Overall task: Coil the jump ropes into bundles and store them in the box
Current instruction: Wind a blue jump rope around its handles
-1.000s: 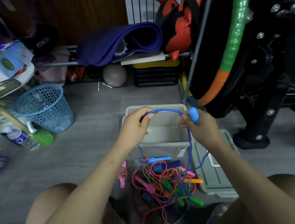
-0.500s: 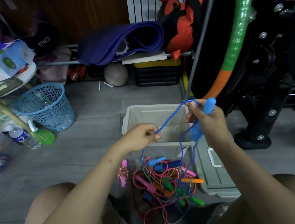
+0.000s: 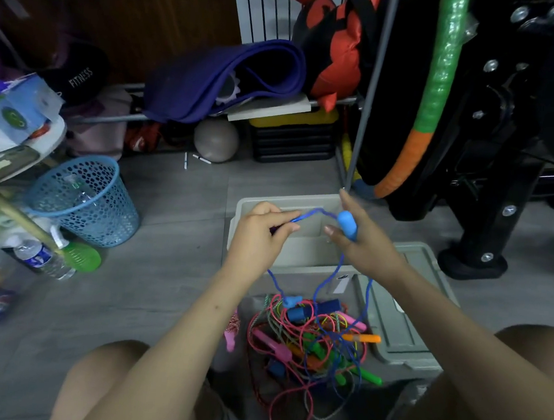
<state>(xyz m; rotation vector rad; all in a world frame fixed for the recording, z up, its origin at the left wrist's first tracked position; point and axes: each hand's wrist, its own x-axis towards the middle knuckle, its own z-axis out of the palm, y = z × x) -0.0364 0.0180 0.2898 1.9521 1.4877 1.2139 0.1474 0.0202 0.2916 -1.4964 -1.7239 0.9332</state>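
- Head view: left hand [image 3: 260,233] pinches the blue rope [image 3: 312,212]; right hand [image 3: 362,239] holds its blue handle [image 3: 347,225] against the palm, fingers nearly straight
- Rope spans both hands over the open grey box [image 3: 299,244]
- Its strands drop into the tangled pile [image 3: 311,342] on the floor
- Lid [image 3: 400,312] lies right of the box

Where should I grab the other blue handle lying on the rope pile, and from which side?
Take the light blue handle round its middle, coming from above with the left hand. It lies roughly flat on top of the rope pile, at the near edge of the grey box, with its upper side clear. Its cord runs up to that hand, so lifting should free it, though tangles below may drag.
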